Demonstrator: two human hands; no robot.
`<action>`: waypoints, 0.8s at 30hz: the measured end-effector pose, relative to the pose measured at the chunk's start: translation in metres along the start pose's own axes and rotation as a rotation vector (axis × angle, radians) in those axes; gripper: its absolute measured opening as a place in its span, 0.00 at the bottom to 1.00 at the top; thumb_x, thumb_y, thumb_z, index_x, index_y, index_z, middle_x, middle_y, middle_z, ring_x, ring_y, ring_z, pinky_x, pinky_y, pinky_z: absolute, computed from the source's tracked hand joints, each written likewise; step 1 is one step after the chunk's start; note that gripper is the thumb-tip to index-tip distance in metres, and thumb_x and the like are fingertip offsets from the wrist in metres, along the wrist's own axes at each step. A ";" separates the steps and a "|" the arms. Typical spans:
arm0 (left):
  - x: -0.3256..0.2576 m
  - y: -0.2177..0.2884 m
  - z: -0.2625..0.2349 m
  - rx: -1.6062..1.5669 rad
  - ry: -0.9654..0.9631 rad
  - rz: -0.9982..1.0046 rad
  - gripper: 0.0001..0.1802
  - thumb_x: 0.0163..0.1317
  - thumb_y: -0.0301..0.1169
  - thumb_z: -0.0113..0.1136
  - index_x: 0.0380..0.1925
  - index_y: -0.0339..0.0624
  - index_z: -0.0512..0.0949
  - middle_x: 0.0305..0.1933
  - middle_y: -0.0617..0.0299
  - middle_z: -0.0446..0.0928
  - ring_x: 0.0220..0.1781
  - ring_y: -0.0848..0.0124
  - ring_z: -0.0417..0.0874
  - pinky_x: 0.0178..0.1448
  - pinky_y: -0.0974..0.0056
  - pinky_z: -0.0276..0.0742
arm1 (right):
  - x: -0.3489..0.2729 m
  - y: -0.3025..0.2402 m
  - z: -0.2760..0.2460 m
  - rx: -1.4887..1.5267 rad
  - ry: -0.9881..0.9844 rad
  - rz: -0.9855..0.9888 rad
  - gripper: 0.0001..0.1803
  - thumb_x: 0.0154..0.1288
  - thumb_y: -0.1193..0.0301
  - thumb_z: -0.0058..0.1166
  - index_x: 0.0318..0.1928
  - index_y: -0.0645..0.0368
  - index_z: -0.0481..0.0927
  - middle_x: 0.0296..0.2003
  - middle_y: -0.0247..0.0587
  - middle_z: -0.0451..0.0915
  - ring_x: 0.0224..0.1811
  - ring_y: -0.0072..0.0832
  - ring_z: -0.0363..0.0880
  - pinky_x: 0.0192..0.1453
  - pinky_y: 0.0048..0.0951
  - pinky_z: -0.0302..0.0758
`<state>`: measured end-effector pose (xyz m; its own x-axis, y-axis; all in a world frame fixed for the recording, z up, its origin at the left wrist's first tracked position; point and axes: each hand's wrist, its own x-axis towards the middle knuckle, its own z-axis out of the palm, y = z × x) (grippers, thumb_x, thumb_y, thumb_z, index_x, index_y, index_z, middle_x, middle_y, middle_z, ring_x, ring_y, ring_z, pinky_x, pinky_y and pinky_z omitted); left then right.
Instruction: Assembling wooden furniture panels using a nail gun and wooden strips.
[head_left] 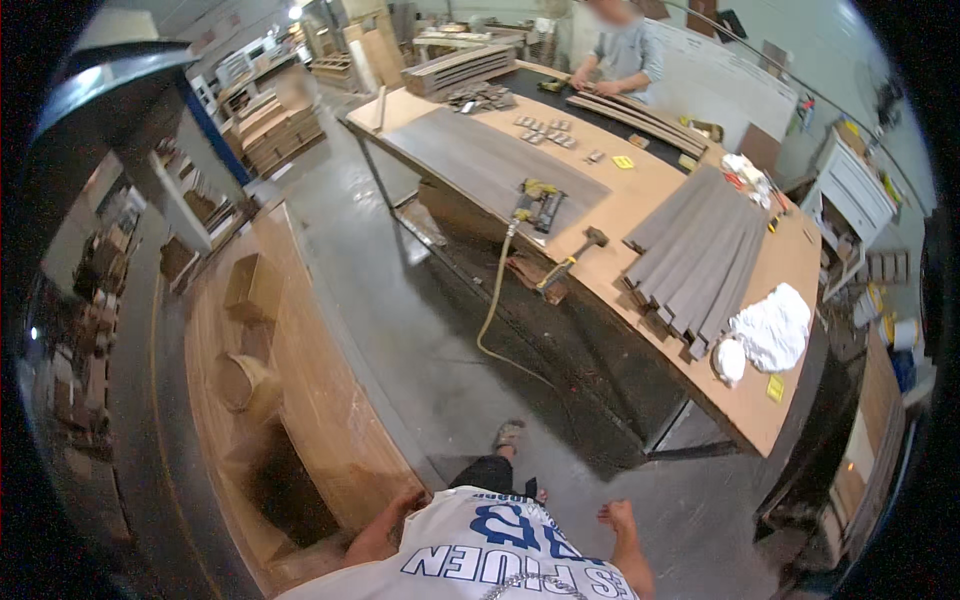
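My left hand (408, 500) hangs low beside the edge of a large wooden panel (340, 430). Its fingers are mostly hidden. Out to my right side is my right hand (618, 515), its fingers curled in and nothing visible in them. Ahead stands a worktable (625, 195), out of reach of both hands. A yellow-and-black nail gun (540, 206) lies on a grey-brown board (455, 150) there, with an air hose (493, 290) hanging to the floor. A hammer (572, 262) rests at the table's near edge, left of a row of grey-brown slats (700, 255).
A crumpled white cloth (775, 328) lies at the table's right end. Small metal pieces (545, 130) and more stacked boards (460, 72) sit farther back. Across the table, a co-worker (625, 55) handles something. Boxy wooden pieces (252, 288) stand on the panel at left.
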<state>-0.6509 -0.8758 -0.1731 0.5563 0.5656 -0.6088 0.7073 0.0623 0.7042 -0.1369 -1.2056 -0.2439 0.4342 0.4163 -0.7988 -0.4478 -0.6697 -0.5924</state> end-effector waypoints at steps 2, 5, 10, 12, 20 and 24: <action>-0.025 -0.047 0.015 -0.166 0.063 -0.052 0.11 0.60 0.32 0.49 0.28 0.40 0.79 0.24 0.60 0.78 0.21 0.70 0.76 0.23 0.64 0.72 | 0.017 -0.040 0.012 -0.186 0.021 -0.014 0.12 0.63 0.74 0.47 0.39 0.73 0.77 0.29 0.59 0.80 0.26 0.47 0.82 0.34 0.43 0.85; -0.020 -0.072 0.026 -0.420 0.217 -0.116 0.10 0.60 0.32 0.49 0.27 0.41 0.79 0.23 0.60 0.77 0.20 0.70 0.75 0.22 0.63 0.71 | 0.017 -0.096 0.063 -0.130 -0.059 -0.125 0.12 0.63 0.74 0.46 0.40 0.71 0.78 0.30 0.58 0.80 0.26 0.46 0.83 0.32 0.42 0.85; -0.060 -0.138 0.072 -0.781 0.369 -0.198 0.10 0.60 0.33 0.50 0.25 0.41 0.78 0.21 0.61 0.76 0.19 0.70 0.74 0.21 0.63 0.70 | 0.012 -0.158 0.153 -0.265 -0.172 -0.028 0.11 0.63 0.73 0.47 0.37 0.69 0.79 0.28 0.53 0.81 0.27 0.41 0.84 0.29 0.38 0.83; -0.040 -0.142 0.046 -0.937 0.429 -0.236 0.10 0.61 0.33 0.50 0.24 0.42 0.78 0.21 0.61 0.75 0.18 0.70 0.73 0.21 0.63 0.69 | 0.027 -0.174 0.196 -0.435 -0.233 0.082 0.10 0.62 0.75 0.49 0.35 0.72 0.78 0.27 0.51 0.81 0.26 0.41 0.83 0.31 0.43 0.84; 0.087 -0.127 -0.135 -1.418 0.693 -0.393 0.11 0.61 0.34 0.52 0.22 0.43 0.77 0.18 0.62 0.73 0.16 0.70 0.71 0.19 0.62 0.67 | 0.135 -0.309 0.382 -1.060 -0.513 -0.312 0.09 0.58 0.71 0.55 0.29 0.65 0.84 0.23 0.42 0.83 0.21 0.27 0.81 0.27 0.30 0.78; 0.085 -0.103 -0.233 -1.053 0.704 -0.520 0.12 0.63 0.35 0.53 0.23 0.42 0.77 0.19 0.62 0.74 0.18 0.69 0.74 0.22 0.64 0.70 | 0.183 -0.390 0.460 -0.758 -0.431 -0.420 0.08 0.61 0.73 0.53 0.34 0.66 0.81 0.26 0.44 0.81 0.24 0.30 0.82 0.28 0.30 0.80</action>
<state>-0.7781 -0.6420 -0.2124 -0.2303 0.5604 -0.7956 -0.0749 0.8049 0.5886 -0.2420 -0.5853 -0.2073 0.0525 0.8009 -0.5965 0.3668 -0.5710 -0.7344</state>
